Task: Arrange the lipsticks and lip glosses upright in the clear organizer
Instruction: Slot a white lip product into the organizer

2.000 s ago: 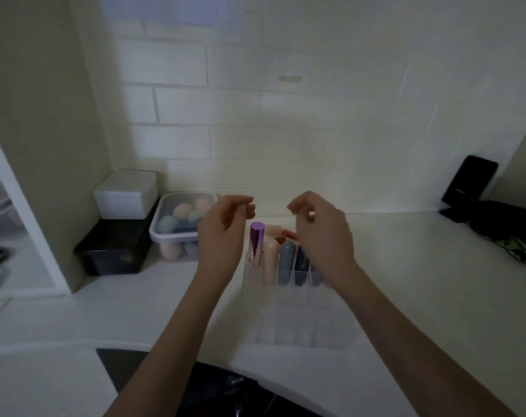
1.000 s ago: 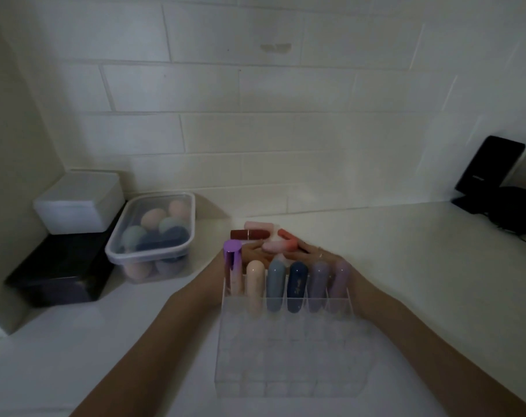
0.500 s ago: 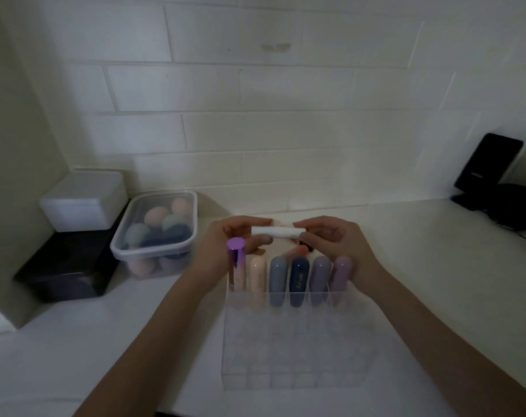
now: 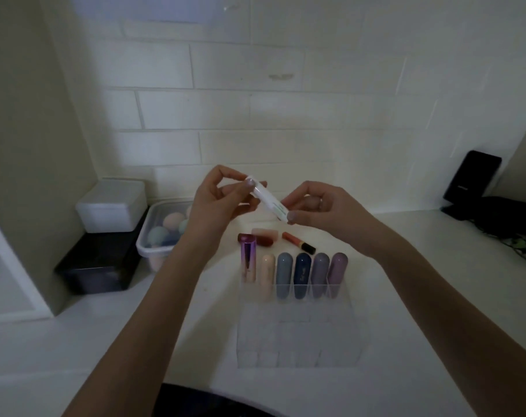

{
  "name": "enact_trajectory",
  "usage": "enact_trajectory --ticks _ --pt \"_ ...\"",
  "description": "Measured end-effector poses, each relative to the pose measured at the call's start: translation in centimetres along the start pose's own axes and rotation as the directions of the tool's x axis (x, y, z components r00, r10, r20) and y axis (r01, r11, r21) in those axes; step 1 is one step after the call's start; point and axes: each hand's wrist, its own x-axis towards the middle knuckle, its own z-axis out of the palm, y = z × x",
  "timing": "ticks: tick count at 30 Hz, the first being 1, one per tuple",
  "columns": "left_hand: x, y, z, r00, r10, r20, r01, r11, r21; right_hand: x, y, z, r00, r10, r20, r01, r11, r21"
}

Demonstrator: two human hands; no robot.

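Both hands are raised over the desk and pinch one white tube between them: the left hand holds its upper end with thumb and fingertips, the right hand its lower end. The tube's long axis slants down from left hand to right — tilted, not upright. It looks like smooth, hard plastic, a slim cylinder with small print on its side.

Straight below the hands stands the organizer, a clear grid of square cells. Its far row, the one nearest under the hands, holds six upright tubes, rounded and glossy; the closer rows look free. To go in, the white tube must be swung vertical and lowered toward the person, into a cell behind that row; either hand seems equally near.

Just beyond the organizer, under the hands, three more lipsticks lie flat on the desk.
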Motion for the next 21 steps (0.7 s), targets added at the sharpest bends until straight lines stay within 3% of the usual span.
enact_trajectory --ticks 7,15,21 --pt "-2.4 3.5 -0.1 0.996 0.092 0.009 -0.092 0.995 0.048 -2.0 -3.1 2.5 0.994 -0.054 0.09 0.063 0.994 -0.095" --pt "-4.6 3.8 -0.2 0.991 0.044 0.125 -0.055 0.994 0.091 -3.8 -4.6 4.9 0.986 -0.168 0.008 0.168 0.979 -0.112" --pt "-5.6 3.1 -1.0 0.998 0.053 0.036 -0.061 0.963 0.262 -4.5 -4.3 5.3 0.985 -0.155 -0.078 0.147 0.984 -0.103"
